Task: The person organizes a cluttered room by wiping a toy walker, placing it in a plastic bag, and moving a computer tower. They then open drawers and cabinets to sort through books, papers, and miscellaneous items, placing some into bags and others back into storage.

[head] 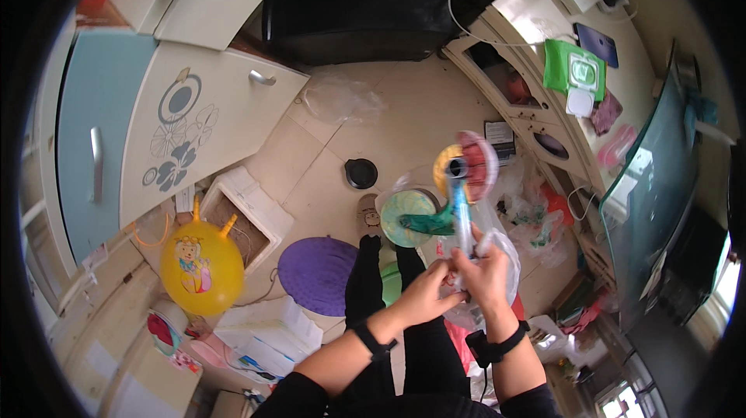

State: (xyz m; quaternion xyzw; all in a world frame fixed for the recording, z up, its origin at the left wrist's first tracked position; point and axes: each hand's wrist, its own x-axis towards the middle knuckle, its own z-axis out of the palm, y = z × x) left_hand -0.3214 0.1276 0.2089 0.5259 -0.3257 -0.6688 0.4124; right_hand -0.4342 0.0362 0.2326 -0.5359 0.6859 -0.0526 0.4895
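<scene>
In front of my legs I hold up an object with a blue-silver tube [462,214] and a round dark opening at its top end. My right hand [486,269] grips the lower end of this tube. Close beside it, my left hand [428,295] has its fingers bent at a translucent plastic bag [502,252]; whether it pinches the bag cannot be told. Around the tube are a pink-red disc [481,166], a yellow disc [444,170] and a green-yellow disc [408,218] on a green arm [431,221]. How these parts join is blurred.
A yellow hopper ball [202,267], an open foam box [247,217] and a purple round mat [319,275] lie left. A black lid-like disc [361,173] is on the floor ahead. Plastic bags [539,223] lie right, by a cabinet bearing green wipes [574,71].
</scene>
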